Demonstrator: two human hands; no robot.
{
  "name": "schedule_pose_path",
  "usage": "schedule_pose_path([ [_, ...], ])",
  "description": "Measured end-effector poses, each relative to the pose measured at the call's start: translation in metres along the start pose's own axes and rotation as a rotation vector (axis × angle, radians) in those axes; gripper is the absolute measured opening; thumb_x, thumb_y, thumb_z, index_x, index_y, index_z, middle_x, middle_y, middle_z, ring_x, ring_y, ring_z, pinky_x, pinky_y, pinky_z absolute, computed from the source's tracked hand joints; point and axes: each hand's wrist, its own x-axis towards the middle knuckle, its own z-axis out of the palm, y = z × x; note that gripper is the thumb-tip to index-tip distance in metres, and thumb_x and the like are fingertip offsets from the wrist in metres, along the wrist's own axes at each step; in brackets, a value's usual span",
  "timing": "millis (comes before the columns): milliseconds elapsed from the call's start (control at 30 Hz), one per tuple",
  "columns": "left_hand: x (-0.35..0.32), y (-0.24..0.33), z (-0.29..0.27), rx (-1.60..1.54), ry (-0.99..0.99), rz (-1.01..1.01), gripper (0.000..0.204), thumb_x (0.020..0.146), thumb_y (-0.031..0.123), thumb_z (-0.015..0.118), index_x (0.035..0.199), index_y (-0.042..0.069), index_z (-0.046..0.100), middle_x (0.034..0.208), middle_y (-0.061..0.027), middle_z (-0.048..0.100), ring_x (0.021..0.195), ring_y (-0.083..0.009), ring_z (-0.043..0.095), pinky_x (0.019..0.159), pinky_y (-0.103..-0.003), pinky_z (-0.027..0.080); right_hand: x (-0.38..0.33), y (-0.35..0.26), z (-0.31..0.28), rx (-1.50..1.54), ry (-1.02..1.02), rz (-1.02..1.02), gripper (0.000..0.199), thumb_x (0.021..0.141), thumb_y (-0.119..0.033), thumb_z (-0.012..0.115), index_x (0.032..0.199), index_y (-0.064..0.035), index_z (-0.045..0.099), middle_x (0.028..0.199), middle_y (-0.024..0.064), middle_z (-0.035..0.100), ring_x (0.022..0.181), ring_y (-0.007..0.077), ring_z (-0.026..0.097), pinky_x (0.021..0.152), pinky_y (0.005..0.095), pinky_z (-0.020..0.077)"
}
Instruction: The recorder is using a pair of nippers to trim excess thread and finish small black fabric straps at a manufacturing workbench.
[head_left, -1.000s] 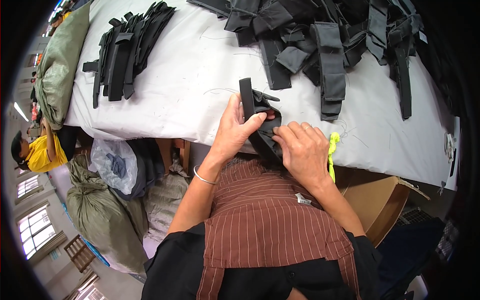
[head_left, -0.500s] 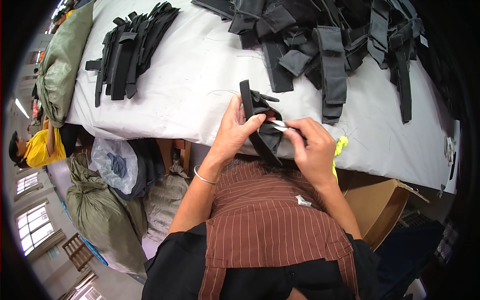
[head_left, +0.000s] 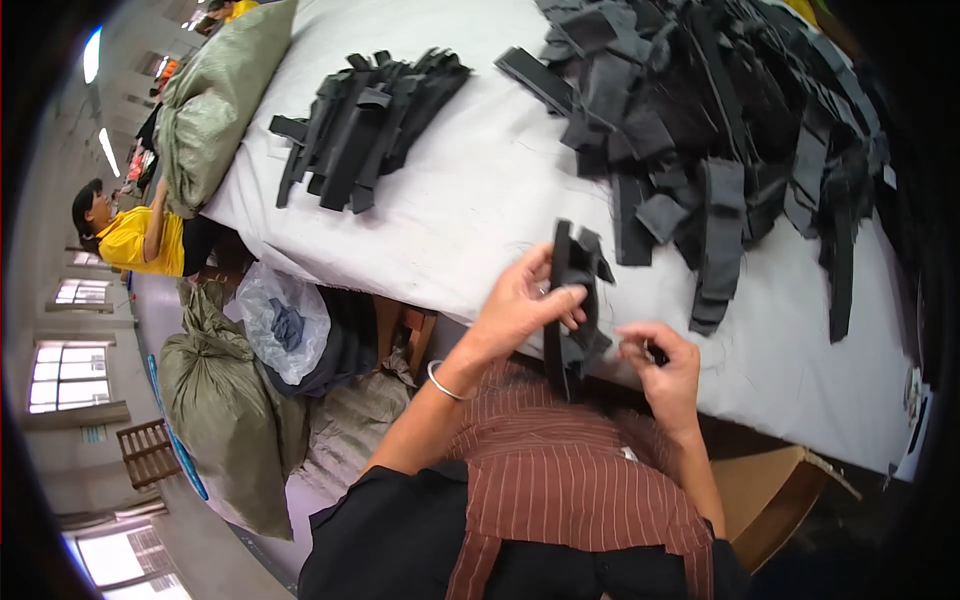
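A stiff, folded black fabric strip (head_left: 573,310) stands nearly upright above the table's near edge. My left hand (head_left: 532,305) is closed on it, the thumb pressed across its side and the fingers behind. Just to the right of the strip and apart from it, my right hand (head_left: 662,368) is blurred, with its fingers curled. A dark part of the small thread snips (head_left: 657,353) shows between those fingers; the blades are hidden. Several more black strips lie in a pile (head_left: 365,130) beyond my left hand.
A large tangled heap of black fabric pieces (head_left: 720,190) covers the far right of the white-covered table (head_left: 480,215). Green sacks (head_left: 225,420), a plastic-lined bag (head_left: 283,325) and a cardboard box (head_left: 775,500) stand below its edge. A person in yellow (head_left: 140,235) is at far left.
My right hand has drawn back from the strip, and the pale blades no longer show. My left hand keeps hold of the strip. The whole view has shifted.
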Motion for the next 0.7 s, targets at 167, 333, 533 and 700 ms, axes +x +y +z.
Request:
schedule_pose_path([
  [167,0.004,0.002,-0.003,0.067,0.172,0.166,0.039,0.087,0.005,0.064,0.120,-0.003,0.046,0.099,-0.0112,0.062,0.081,-0.0202,0.066,0.075,-0.029,0.053,0.015,-0.008,0.005,-0.061,0.112,-0.015,0.025,0.081,0.005,0.063,0.105,-0.0019,0.064,0.077,0.0042,0.065,0.072,0.0068,0.058,0.066,0.0220,0.0462],
  [333,0.005,0.004,0.003,0.091,0.190,0.126,0.034,0.087,0.007,0.065,0.114,-0.003,0.047,0.097,-0.0131,0.063,0.081,-0.0214,0.067,0.077,-0.030,0.053,0.020,0.000,0.011,-0.058,0.108,0.029,0.029,0.083,-0.006,0.067,0.112,-0.0016,0.062,0.073,0.0121,0.066,0.066,0.0101,0.061,0.060,0.0251,0.0462],
  [533,0.005,0.006,0.009,0.104,0.178,0.125,0.033,0.086,0.007,0.065,0.113,-0.003,0.047,0.097,-0.0135,0.064,0.082,-0.0217,0.067,0.078,-0.031,0.053,0.018,0.008,0.018,-0.219,0.064,0.008,0.010,0.085,-0.005,0.063,0.094,0.0004,0.064,0.069,0.0055,0.063,0.061,0.0099,0.054,0.057,0.0244,0.0439],
  [700,0.002,0.005,0.005,0.108,0.203,0.131,0.034,0.086,0.008,0.065,0.113,-0.002,0.047,0.099,-0.0147,0.064,0.082,-0.0221,0.067,0.080,-0.031,0.053,0.016,0.003,0.010,0.124,0.009,-0.053,0.005,0.086,-0.005,0.061,0.083,-0.0022,0.063,0.072,0.0056,0.067,0.055,0.0176,0.056,0.055,0.0260,0.0440],
])
